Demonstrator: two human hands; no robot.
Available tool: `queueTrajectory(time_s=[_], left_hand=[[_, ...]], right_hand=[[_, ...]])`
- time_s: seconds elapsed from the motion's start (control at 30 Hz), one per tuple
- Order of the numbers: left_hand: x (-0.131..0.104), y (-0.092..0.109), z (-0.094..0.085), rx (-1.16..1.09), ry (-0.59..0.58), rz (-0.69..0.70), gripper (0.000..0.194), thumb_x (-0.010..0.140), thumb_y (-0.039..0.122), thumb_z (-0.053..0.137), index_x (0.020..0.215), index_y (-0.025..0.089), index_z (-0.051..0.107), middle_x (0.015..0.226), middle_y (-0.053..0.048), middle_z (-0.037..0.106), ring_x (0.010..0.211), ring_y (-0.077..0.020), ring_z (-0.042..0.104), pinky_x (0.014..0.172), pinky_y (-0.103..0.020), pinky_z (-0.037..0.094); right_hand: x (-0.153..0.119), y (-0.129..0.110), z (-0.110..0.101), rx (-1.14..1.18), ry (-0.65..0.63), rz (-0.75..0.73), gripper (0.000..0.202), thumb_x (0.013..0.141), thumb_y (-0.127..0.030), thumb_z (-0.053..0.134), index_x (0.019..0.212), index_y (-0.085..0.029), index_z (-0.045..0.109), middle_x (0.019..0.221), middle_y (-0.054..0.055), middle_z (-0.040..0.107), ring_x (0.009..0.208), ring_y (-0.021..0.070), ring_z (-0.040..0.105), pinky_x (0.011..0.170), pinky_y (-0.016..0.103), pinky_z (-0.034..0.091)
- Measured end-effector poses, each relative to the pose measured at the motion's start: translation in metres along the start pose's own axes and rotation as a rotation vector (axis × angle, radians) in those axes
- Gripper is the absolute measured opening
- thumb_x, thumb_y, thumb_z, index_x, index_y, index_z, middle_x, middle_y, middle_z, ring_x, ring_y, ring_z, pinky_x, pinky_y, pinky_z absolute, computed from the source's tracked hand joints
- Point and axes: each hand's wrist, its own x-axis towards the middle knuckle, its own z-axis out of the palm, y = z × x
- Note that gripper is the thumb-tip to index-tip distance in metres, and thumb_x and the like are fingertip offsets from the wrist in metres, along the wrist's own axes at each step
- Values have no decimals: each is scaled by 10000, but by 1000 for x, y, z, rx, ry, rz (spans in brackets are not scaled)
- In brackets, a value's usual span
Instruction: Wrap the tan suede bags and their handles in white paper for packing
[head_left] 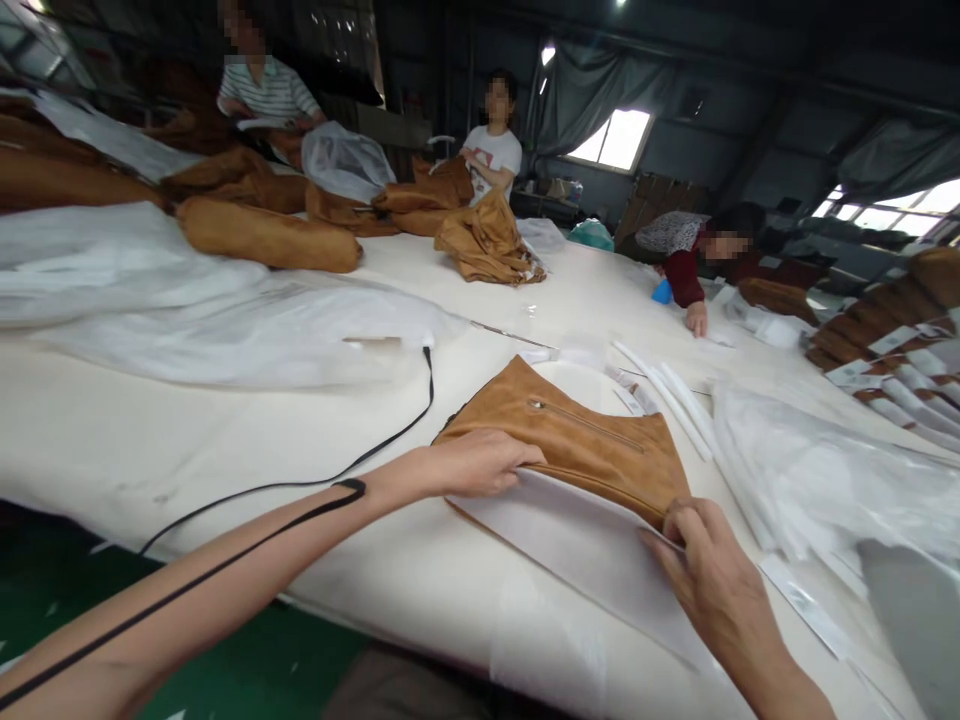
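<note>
A tan leather bag (592,440) with a zipper on its upper face lies on the white-covered table (247,440). Along its near edge, a pale grey-white sheet (570,540) hangs toward the table's front edge. My left hand (487,462) pinches the bag's near edge at its left part, where the sheet meets the leather. At the near right corner, my right hand (701,550) has its fingers closed on the bag's edge and the sheet. A white loop partly shows behind the bag.
Clear plastic bags (810,460) lie at right and far left. A black cord (375,455) runs to my left wrist. Brown leather bags (270,235) lie further back. Three people are around the table's far side. White strips (679,405) lie right of the bag.
</note>
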Motion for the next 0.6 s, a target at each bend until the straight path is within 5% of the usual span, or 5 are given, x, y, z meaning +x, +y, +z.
queueTrajectory(time_s=[0.23,0.5,0.6], left_hand=[[-15,-21,-27,-142,-108,-40,266,794,165,609,1051,226,629,970,16,689,864,-173,633,710,-214,431],[-7,-7,0,187,77,-87,109,814,130,612,876,206,566,943,-25,675,892,-221,647,673,-274,418],[0,-7,6,228,134,-89,132,807,83,565,836,208,532,921,-16,670,847,-206,642,629,-275,403]], right_hand=[[6,-4,11,-13,46,-103,163,994,-332,470,868,-238,513,1100,85,607,950,211,637,786,336,512],[29,-21,14,-9,63,-87,122,985,-252,492,870,-225,522,1015,82,644,881,205,629,745,329,467],[28,-16,12,5,28,-14,129,953,-258,510,1071,-210,529,1019,96,650,884,232,632,724,346,466]])
